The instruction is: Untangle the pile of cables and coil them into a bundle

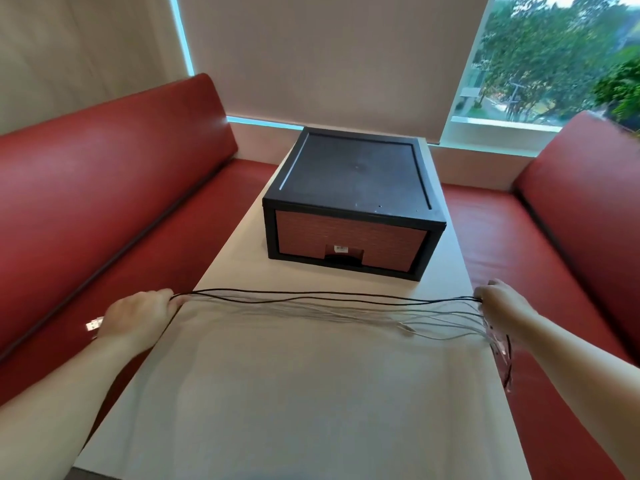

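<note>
Several thin cables [325,301], black and white, stretch across the pale table [311,393] from edge to edge. My left hand [138,317] grips one end of the strands at the table's left edge. A white USB plug [94,323] sticks out behind that hand. My right hand [498,299] grips the other end at the right edge. Below that hand, loose cable ends [504,355] hang blurred over the table's side. The strands fan out near my right hand.
A black drawer box [356,199] with a reddish-brown drawer front stands at the far half of the table. Red benches [104,202] flank the table on both sides. A window with blinds lies behind.
</note>
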The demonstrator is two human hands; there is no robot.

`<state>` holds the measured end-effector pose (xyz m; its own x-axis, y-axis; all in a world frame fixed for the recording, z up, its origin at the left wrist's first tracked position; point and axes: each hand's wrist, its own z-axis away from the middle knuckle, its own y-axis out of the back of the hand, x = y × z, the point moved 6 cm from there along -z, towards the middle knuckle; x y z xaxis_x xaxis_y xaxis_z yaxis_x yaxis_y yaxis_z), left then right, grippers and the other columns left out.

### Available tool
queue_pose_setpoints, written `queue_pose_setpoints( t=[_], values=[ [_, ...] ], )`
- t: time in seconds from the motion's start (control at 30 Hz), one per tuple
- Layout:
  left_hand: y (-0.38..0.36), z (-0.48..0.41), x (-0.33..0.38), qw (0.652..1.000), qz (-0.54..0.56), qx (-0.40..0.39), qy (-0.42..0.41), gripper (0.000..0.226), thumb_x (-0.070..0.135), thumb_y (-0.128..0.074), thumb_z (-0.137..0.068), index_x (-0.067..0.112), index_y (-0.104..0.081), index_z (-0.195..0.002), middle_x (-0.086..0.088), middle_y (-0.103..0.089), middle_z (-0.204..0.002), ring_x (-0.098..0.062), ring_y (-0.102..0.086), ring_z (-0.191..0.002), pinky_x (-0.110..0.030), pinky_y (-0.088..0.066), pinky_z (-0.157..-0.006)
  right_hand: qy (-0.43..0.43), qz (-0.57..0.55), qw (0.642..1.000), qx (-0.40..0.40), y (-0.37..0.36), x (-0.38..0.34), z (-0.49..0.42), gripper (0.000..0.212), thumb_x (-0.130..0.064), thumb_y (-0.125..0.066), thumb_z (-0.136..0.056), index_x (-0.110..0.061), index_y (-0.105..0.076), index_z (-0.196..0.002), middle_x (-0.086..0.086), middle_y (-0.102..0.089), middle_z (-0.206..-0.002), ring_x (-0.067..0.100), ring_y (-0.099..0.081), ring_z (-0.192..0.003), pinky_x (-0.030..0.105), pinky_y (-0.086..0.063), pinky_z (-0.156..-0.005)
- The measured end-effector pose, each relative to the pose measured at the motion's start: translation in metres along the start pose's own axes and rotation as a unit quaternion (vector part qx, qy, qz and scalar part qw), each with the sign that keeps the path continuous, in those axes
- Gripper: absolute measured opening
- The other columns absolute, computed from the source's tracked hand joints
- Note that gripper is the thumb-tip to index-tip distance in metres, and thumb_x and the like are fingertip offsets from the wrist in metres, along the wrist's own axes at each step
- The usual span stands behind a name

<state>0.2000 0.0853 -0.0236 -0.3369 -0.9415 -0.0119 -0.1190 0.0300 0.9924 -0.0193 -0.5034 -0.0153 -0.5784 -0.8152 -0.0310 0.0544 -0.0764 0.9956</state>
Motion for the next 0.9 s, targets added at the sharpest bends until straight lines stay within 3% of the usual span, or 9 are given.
queue_pose_setpoints(
  t=[0.07,0.17,0.33,0.4,0.53,0.67,0.73,0.8,0.9],
  values=[
    [-0.002,0.003,0.001,1.0,0.01,-0.002,0.0,0.053,0.061,-0.019,-0.097,0.025,-0.051,-0.075,0.0,-0.067,-0.083,-0.028,-0.064,-0.086,-0.036,-0.039,-0.062,0.006,0.062,0.998,-0.015,-0.005,0.001,0.002,0.016,-0.001,-0.053,-0.077,-0.008,-0.064,-0.086,0.009,-0.058,-0.095,0.03,-0.057,-0.087,0.028,-0.036,-0.062],
    [-0.001,0.008,0.002,1.0,0.021,-0.005,0.008,0.053,0.059,-0.019,-0.098,0.024,-0.053,-0.077,-0.001,-0.067,-0.082,-0.027,-0.063,-0.084,-0.036,-0.037,-0.06,0.016,0.149,0.987,-0.065,-0.01,-0.009,0.009,0.029,-0.012,-0.053,-0.081,-0.017,-0.063,-0.108,0.006,-0.06,-0.11,0.03,-0.056,-0.101,0.028,-0.041,-0.072],
    [0.007,0.012,0.007,0.999,0.031,0.01,0.003,0.053,0.06,-0.021,-0.098,0.022,-0.051,-0.076,-0.002,-0.067,-0.081,-0.029,-0.065,-0.086,-0.037,-0.035,-0.059,-0.005,0.056,0.965,-0.257,0.002,-0.054,0.015,0.083,-0.042,-0.067,-0.078,-0.03,-0.024,-0.148,0.008,-0.03,-0.148,0.032,-0.033,-0.134,0.036,-0.035,-0.104],
    [0.011,0.014,0.007,0.999,0.034,0.024,-0.001,0.053,0.061,-0.021,-0.096,0.022,-0.05,-0.075,-0.001,-0.067,-0.079,-0.029,-0.065,-0.084,-0.036,-0.035,-0.059,0.058,0.07,0.967,-0.239,0.01,-0.093,0.016,0.091,-0.045,-0.067,-0.078,-0.03,-0.014,-0.152,0.007,-0.022,-0.153,0.034,-0.025,-0.138,0.043,-0.031,-0.109],
    [0.026,0.017,0.01,0.998,0.042,0.046,-0.007,0.051,0.061,-0.025,-0.096,0.022,-0.046,-0.072,-0.001,-0.067,-0.078,-0.031,-0.065,-0.084,-0.036,-0.034,-0.059,0.224,0.0,0.968,-0.115,0.02,-0.21,0.043,0.087,-0.047,-0.06,-0.083,-0.031,-0.01,-0.152,0.003,-0.018,-0.154,0.031,-0.019,-0.14,0.047,-0.024,-0.111],
    [0.043,0.022,0.015,0.995,0.061,0.078,-0.023,0.059,0.072,-0.018,-0.091,0.022,-0.04,-0.068,-0.001,-0.064,-0.072,-0.032,-0.064,-0.077,-0.035,-0.031,-0.057,0.399,-0.058,0.913,-0.058,0.012,-0.328,0.083,0.095,-0.058,-0.06,-0.083,-0.027,-0.004,-0.153,0.0,-0.012,-0.158,0.027,-0.01,-0.144,0.046,-0.015,-0.118],
    [0.048,0.024,0.016,0.992,0.061,0.104,-0.037,0.066,0.075,-0.009,-0.083,0.021,-0.043,-0.068,-0.001,-0.063,-0.068,-0.031,-0.064,-0.072,-0.034,-0.03,-0.055,0.46,-0.059,0.886,-0.021,0.011,-0.372,0.103,0.092,-0.06,-0.058,-0.084,-0.024,-0.008,-0.153,0.002,-0.02,-0.156,0.025,-0.015,-0.144,0.044,-0.017,-0.118],
    [0.053,0.027,0.019,0.987,0.055,0.139,-0.057,0.074,0.078,-0.007,-0.084,0.019,-0.046,-0.067,-0.001,-0.061,-0.063,-0.031,-0.063,-0.065,-0.032,-0.028,-0.051,0.487,-0.051,0.872,0.007,0.014,-0.402,0.116,0.074,-0.053,-0.054,-0.09,-0.019,-0.023,-0.148,0.006,-0.039,-0.145,0.027,-0.031,-0.135,0.04,-0.026,-0.112],
    [0.06,0.032,0.019,0.98,0.049,0.176,-0.08,0.077,0.075,-0.006,-0.09,0.015,-0.046,-0.063,0.0,-0.056,-0.054,-0.03,-0.059,-0.052,-0.028,-0.024,-0.048,0.478,-0.07,0.875,-0.017,0.016,-0.414,0.114,0.03,-0.032,-0.041,-0.102,-0.013,-0.046,-0.124,0.011,-0.058,-0.116,0.033,-0.055,-0.107,0.038,-0.04,-0.08]
  ],
)
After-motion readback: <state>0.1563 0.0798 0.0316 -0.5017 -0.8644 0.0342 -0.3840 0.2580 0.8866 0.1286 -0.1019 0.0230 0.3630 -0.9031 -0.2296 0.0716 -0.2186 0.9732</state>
